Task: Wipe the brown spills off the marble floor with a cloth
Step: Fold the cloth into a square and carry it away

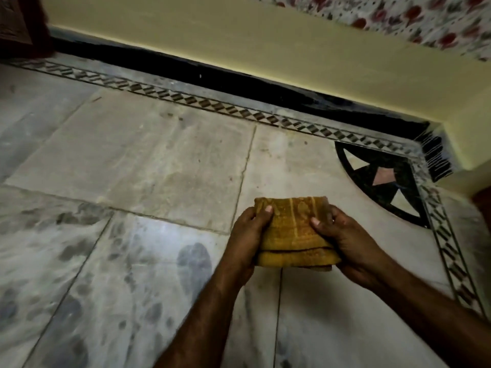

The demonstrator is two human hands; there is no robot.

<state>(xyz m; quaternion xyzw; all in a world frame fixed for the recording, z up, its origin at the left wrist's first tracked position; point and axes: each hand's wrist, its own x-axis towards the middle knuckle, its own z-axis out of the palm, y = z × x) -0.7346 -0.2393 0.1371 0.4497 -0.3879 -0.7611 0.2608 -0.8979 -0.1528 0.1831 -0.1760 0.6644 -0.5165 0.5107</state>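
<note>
Head view: your left hand (249, 229) and right hand (345, 240) both grip a folded mustard-yellow cloth (291, 235), thumbs pressed on top, fingers curled beneath its side edges. You hold the cloth just below frame centre, above the marble floor (132, 160). Faint yellowish-brown staining (175, 179) marks the slab at ten o'clock from the cloth; grey smudges (194, 264) lie at eight o'clock. A black inlaid corner motif (382, 181) sits at two o'clock from your hands, bordered by a patterned strip (202, 100). A cream wall (239, 43) runs across twelve o'clock.
</note>
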